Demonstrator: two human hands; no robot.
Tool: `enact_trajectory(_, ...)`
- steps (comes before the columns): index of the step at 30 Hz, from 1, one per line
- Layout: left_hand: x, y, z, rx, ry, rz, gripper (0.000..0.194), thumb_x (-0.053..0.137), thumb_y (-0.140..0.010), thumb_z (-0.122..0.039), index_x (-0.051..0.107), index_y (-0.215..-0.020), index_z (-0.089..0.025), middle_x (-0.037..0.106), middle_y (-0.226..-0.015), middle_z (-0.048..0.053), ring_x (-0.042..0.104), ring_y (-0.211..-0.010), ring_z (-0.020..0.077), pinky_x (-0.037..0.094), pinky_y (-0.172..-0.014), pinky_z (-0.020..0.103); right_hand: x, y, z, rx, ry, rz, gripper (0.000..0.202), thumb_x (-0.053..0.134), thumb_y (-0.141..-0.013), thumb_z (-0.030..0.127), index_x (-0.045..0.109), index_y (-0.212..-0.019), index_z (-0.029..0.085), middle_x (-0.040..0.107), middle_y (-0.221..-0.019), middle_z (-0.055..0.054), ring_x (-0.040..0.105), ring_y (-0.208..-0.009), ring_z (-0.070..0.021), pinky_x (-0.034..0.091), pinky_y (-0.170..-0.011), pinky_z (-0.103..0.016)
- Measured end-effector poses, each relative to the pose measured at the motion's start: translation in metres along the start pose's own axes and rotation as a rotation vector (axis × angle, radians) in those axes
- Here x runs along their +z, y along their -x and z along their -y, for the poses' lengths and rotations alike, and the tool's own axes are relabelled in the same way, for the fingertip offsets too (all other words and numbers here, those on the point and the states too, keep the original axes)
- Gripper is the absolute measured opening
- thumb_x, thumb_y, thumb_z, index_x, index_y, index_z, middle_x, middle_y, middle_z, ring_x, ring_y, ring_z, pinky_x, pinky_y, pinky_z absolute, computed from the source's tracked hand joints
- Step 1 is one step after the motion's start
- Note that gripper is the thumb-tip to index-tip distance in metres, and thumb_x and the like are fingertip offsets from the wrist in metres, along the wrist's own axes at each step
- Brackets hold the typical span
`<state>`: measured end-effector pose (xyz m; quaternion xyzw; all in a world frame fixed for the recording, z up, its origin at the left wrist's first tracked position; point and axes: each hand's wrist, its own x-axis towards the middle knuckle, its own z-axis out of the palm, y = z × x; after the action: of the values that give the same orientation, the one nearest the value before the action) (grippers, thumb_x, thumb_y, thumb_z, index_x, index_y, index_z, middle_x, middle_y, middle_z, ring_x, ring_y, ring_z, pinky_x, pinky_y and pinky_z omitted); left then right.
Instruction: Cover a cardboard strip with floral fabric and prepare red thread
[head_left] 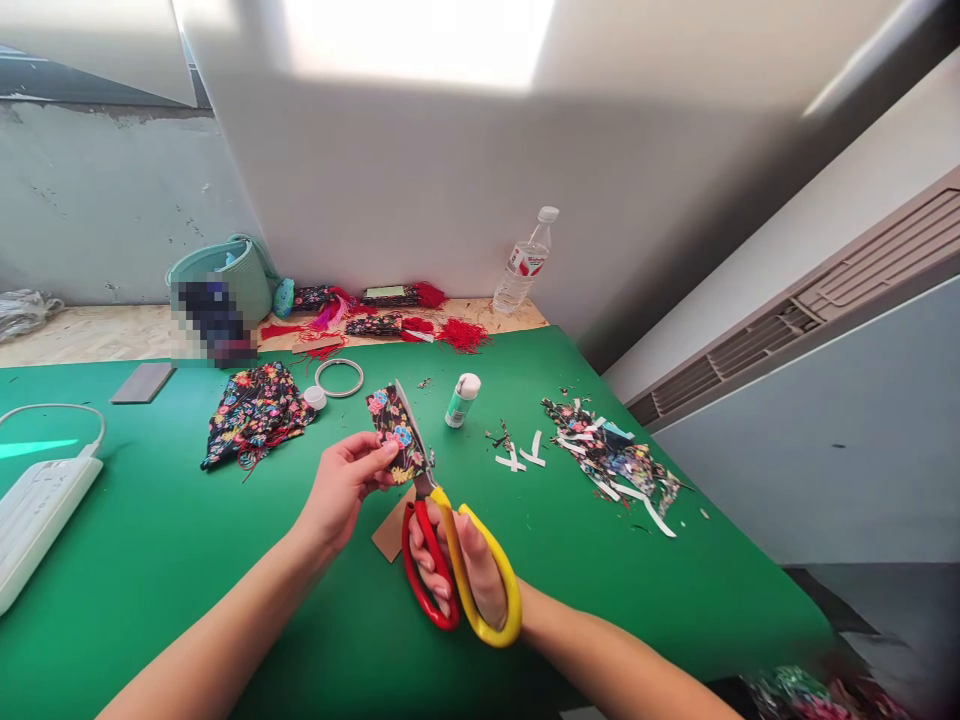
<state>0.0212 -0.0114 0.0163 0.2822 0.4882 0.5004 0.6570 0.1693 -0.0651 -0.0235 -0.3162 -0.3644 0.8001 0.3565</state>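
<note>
My left hand [349, 482] pinches a small dark rectangle of floral fabric [391, 425] between thumb and fingers. Scissors [460, 565] with one red and one yellow handle are in my right hand [457, 560], its fingers through the loops. Their blades point away from me along the fabric's right edge; the lower blade is mostly hidden. Under the hands lies a brown card piece [390, 530], partly covered. Just beyond, a glue stick [462, 401] with a white cap stands upright on the green tabletop [315, 620].
Fabric and paper scraps [611, 450] lie to the right. At left are folded floral cloth [259, 415], a ring [339, 378], a grey block [142, 383] and a power strip [49, 515]. Tasselled pieces [390, 325], a teal basket [251, 275] and a water bottle [525, 262] line the back.
</note>
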Motion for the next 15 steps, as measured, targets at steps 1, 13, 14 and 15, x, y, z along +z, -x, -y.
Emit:
enact_trajectory(1,0.001,0.001,0.001,-0.007,-0.004,0.013,0.027,0.083,-0.054,-0.031,0.066,-0.067,-0.014,0.063,-0.062,-0.001,0.051,-0.048,0.0045,0.040,-0.049,0.016,0.000,0.000,0.000,-0.007,-0.003,-0.007,0.071,0.044,-0.058,0.088,0.044,-0.077,0.019,0.040,-0.059,0.007,0.030,-0.036,-0.0010,0.029,-0.031,-0.014)
enact_trajectory(13,0.002,0.004,0.000,-0.055,-0.036,0.058,0.028,0.082,-0.057,-0.032,0.065,-0.069,-0.013,0.064,-0.065,0.001,0.052,-0.047,0.0041,0.041,-0.049,0.015,-0.005,-0.001,0.002,0.012,0.333,-0.121,0.063,0.034,-0.073,0.082,0.039,-0.069,0.020,0.035,-0.045,0.010,0.030,-0.029,-0.0019,0.027,-0.031,-0.016)
enact_trajectory(14,0.002,0.004,0.000,-0.061,-0.034,0.057,0.028,0.082,-0.057,-0.032,0.065,-0.070,-0.013,0.063,-0.064,0.001,0.052,-0.047,0.0041,0.041,-0.049,0.015,-0.007,-0.001,0.000,0.006,0.367,-0.130,0.061,0.034,-0.075,0.080,0.038,-0.068,0.020,0.035,-0.044,0.010,0.030,-0.029,-0.0020,0.027,-0.031,-0.016)
enact_trajectory(15,0.002,0.004,-0.001,-0.067,-0.033,0.056,0.029,0.082,-0.057,-0.032,0.064,-0.070,-0.013,0.063,-0.064,0.000,0.052,-0.046,0.0042,0.041,-0.049,0.015,-0.009,0.000,-0.002,0.006,0.402,-0.138,0.060,0.036,-0.076,0.079,0.038,-0.066,0.020,0.034,-0.042,0.010,0.030,-0.029,-0.0022,0.026,-0.031,-0.015)
